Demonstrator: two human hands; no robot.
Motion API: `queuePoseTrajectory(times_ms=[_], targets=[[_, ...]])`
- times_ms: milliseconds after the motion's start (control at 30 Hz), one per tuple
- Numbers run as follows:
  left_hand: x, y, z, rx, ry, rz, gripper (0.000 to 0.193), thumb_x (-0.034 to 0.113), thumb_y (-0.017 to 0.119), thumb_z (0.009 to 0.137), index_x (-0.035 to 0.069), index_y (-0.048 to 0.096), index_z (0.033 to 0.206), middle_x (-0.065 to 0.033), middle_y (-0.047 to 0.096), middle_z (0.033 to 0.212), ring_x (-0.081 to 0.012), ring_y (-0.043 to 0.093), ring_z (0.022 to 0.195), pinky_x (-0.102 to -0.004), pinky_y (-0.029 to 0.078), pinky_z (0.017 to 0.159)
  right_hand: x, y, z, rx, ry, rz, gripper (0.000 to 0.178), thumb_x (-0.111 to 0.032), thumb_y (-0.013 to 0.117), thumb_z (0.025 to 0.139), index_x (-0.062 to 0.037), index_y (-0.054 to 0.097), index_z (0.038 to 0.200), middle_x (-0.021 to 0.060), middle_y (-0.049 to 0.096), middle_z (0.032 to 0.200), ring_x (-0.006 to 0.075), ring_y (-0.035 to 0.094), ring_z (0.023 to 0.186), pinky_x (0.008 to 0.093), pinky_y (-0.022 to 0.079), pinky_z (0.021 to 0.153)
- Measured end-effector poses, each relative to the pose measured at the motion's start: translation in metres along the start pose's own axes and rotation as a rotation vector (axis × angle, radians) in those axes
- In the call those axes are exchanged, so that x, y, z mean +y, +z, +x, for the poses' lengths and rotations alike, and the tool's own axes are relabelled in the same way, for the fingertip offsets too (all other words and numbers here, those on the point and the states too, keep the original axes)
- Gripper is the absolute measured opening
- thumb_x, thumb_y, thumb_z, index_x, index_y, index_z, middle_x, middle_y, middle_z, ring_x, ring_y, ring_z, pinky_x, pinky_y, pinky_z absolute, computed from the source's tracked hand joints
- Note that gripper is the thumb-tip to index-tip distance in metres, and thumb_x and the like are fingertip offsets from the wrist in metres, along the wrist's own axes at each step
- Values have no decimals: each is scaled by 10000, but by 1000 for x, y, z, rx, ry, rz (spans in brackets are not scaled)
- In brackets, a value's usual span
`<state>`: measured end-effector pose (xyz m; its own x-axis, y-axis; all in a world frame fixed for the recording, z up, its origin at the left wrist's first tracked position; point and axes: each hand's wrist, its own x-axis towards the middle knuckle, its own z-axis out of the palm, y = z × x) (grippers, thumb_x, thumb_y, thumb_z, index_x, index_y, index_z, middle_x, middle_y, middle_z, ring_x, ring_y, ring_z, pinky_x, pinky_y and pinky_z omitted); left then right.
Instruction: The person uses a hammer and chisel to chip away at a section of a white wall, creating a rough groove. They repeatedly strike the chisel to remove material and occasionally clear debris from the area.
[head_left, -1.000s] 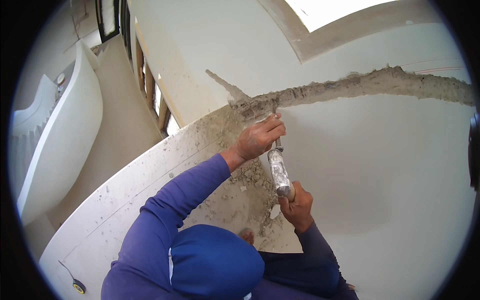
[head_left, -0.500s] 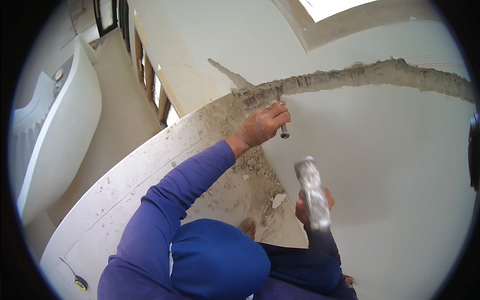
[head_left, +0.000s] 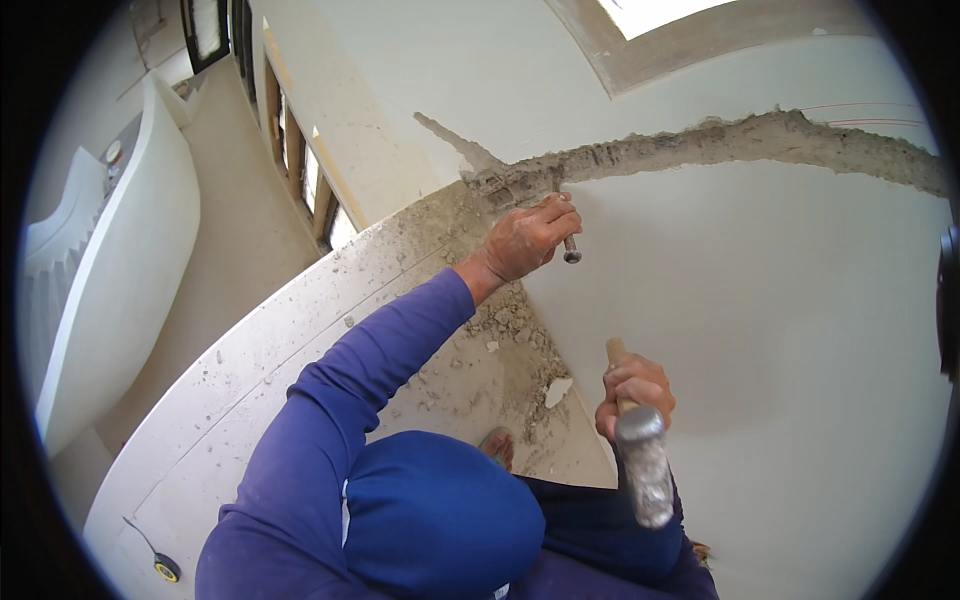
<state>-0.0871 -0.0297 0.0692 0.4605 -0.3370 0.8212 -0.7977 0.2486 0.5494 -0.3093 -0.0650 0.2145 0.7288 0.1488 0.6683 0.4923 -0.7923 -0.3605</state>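
My left hand grips a metal chisel, its tip set against the left end of a rough grey groove cut across the white wall. My right hand holds a hammer by its wooden handle; the steel hammer head is drawn back low, well away from the chisel's struck end. Both arms wear blue sleeves.
Grey rubble and dust lie on a pale board below the groove. A tape measure rests at the board's lower left. A white curved stair wall is far left, a window opening behind.
One second ago the hammer head was up against the chisel. It has since swung down and back toward me. My left hand keeps the chisel at the groove.
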Motion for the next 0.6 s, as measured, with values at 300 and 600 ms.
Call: queuePoseTrajectory(times_ms=[300, 600], targets=[[-2, -4, 0, -34, -37, 1, 105, 14, 664, 917, 57, 683, 1011, -94, 708, 1075, -321, 738, 1079, -400, 656, 820, -17, -2, -1, -63, 324, -290, 387, -354, 753, 982, -80, 569, 781, 58, 517, 589, 217, 521, 478, 332, 442, 502], [-1, 0, 2, 5, -29, -7, 100, 21, 667, 907, 62, 687, 997, -83, 706, 1060, -310, 755, 962, -391, 658, 782, -11, 11, 2, -185, 614, -421, 267, -223, 787, 930, -46, 594, 875, 107, 657, 674, 296, 665, 557, 367, 520, 537]])
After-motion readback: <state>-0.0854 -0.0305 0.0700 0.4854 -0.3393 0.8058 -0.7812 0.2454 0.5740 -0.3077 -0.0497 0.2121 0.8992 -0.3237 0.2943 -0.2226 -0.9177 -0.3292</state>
